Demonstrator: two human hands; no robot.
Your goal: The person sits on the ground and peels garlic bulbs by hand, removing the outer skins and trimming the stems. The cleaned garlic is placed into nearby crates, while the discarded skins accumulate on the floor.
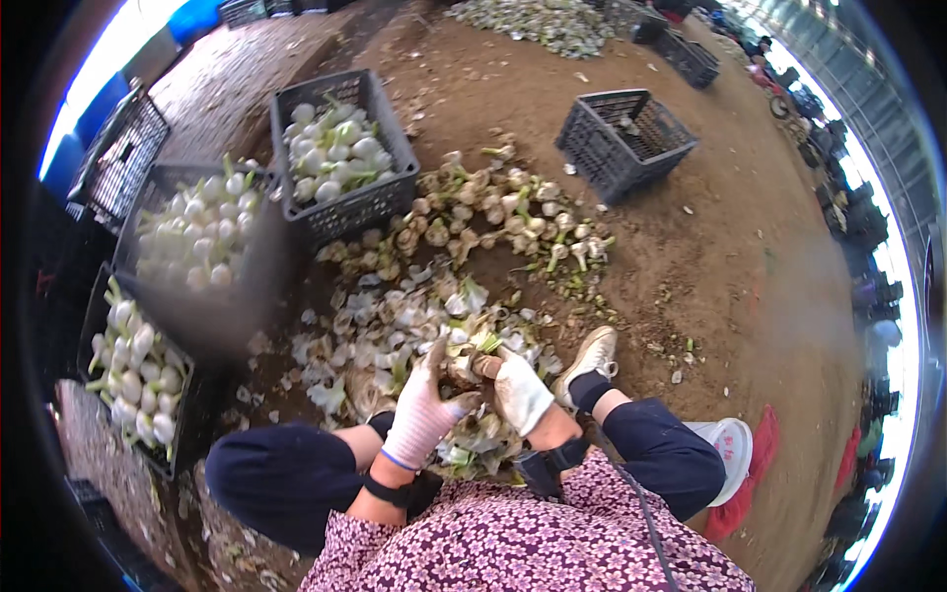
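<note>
In the middle of the head view, my left hand (429, 407), in a pale knitted glove, holds a garlic bulb (462, 368) with its fingers around the bulb's left side. My right hand (518, 388), in a white glove, meets the bulb from the right; a brownish piece shows at its fingertips, too unclear to name. Under both hands lies a heap of peeled garlic skins (385, 318). Beyond it, unpeeled garlic bulbs (473, 200) with stalks are spread in an arc on the ground.
Black plastic crates of white garlic bulbs stand ahead left (407, 174) and at the left (189, 385). Another black crate (621, 166) stands ahead right, with little in it. A white bucket (732, 459) and red cloth (755, 473) are by my right knee. More garlic (540, 26) lies farther off.
</note>
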